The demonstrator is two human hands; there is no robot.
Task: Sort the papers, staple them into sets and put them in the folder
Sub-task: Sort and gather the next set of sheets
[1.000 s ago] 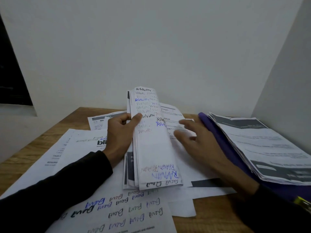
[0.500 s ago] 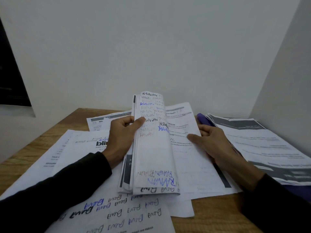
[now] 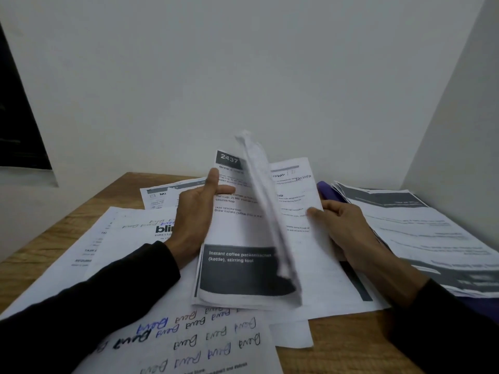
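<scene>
Here, mid-counter, the left hand holds a stack of papers propped up off the counter, thumb raised and fingers reaching across the printed top page. One loose sheet stands blurred on edge above the stack. The right hand grips the right edge of a printed page lying flat beside it. A purple folder loaded with more papers lies toward the counter's far right corner. Scribbled sheets cover the near edge.
</scene>
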